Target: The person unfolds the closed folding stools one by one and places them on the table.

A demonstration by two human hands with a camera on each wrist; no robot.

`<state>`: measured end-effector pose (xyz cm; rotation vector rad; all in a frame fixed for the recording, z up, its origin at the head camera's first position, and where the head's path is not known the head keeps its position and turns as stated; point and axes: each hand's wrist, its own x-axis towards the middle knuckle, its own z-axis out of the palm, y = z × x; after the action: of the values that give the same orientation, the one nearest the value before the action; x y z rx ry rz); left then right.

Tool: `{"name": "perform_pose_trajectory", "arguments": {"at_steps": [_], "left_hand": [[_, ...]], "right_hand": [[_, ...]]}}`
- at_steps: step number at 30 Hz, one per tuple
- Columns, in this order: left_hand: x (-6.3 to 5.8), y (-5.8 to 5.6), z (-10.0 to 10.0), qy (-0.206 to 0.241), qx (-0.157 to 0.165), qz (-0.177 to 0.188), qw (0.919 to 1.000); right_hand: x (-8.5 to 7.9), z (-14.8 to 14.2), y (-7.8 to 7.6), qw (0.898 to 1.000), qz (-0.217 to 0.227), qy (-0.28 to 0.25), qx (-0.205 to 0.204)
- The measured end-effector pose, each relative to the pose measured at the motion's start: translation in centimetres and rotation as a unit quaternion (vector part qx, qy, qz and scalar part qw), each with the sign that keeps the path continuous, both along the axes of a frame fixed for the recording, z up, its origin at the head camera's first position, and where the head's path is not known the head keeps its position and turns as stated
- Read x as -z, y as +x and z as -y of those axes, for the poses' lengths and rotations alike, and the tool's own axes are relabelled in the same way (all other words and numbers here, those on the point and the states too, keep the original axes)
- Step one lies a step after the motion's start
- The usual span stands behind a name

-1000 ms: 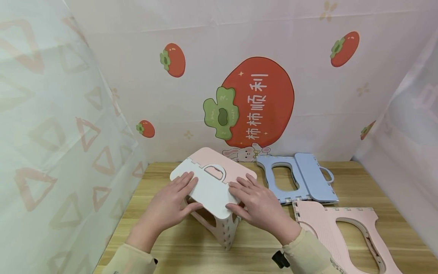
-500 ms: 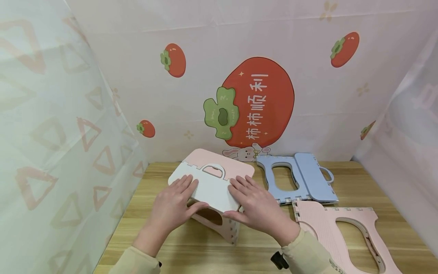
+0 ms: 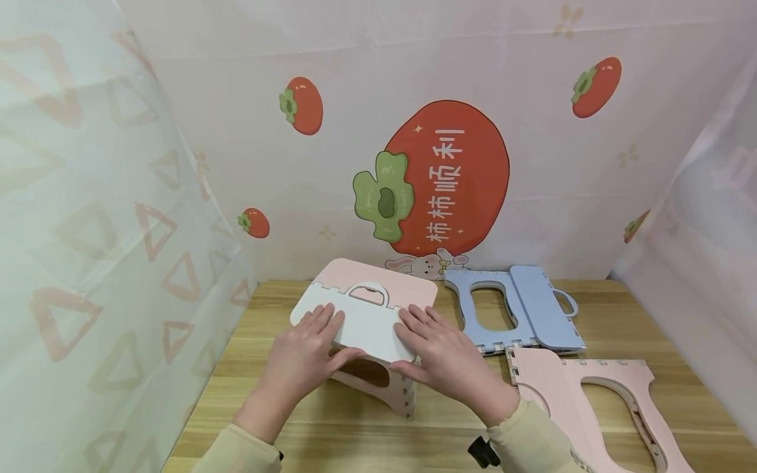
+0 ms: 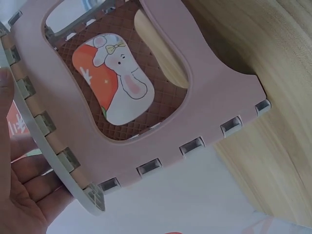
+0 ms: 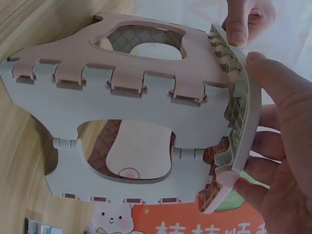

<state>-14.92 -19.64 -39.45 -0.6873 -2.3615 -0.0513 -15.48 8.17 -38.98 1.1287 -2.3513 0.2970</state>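
Observation:
A folding step stool [image 3: 367,328] with a half white, half pink top and a small white carry handle [image 3: 375,292] stands unfolded on the table. My left hand [image 3: 300,362] lies on the left of the white half, fingers extended forward and thumb along the near edge. On the right of that half rests my right hand [image 3: 442,351], its thumb also at the near edge. In the left wrist view, a pink side panel [image 4: 204,117] with a large cutout shows below the top. White hinged panels [image 5: 151,107] on another side appear in the right wrist view.
To the right, a blue folding stool [image 3: 541,309] lies flat, folded, near the back of the wood-grain table [image 3: 331,440]. Closer in, a pink folding stool [image 3: 568,387] also lies folded, beside my right forearm. A printed backdrop [image 3: 331,171] rises behind the table.
The stool has turned slightly, its near corner shifting right and away from me, so its near edge faces me more squarely. Both hands stay on the top; the other stools have not moved.

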Motion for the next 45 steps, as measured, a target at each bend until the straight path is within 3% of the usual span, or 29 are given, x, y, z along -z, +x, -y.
{"name": "perform_pose_trajectory", "arguments": {"at_steps": [12,16,21,25,36,45], "left_hand": [[0.4,-0.2,0.1,-0.001,0.025,-0.036,0.999],[0.3,-0.3,0.2,-0.005,0.041,-0.015,0.999],[0.1,-0.4,-0.1,-0.031,0.054,0.048,0.9969],[0.0,-0.4,-0.6,-0.049,0.045,0.08,0.9946],[0.0,-0.4,-1.8,-0.026,0.011,0.088,0.9958],[-0.1,-0.3,-2.5,-0.02,-0.023,0.103,0.9942]], "right_hand": [[0.1,-0.3,-0.6,1.0,-0.007,-0.006,-0.03],[0.0,-0.5,-1.0,0.999,-0.005,-0.007,-0.039],[-0.1,-0.6,-1.3,0.998,0.004,-0.014,-0.054],[0.1,-0.7,-1.7,0.998,0.018,-0.019,-0.062],[0.1,-1.0,-2.3,0.997,0.056,-0.028,-0.052],[0.3,-1.0,-2.3,0.997,0.056,-0.029,-0.035]]}}
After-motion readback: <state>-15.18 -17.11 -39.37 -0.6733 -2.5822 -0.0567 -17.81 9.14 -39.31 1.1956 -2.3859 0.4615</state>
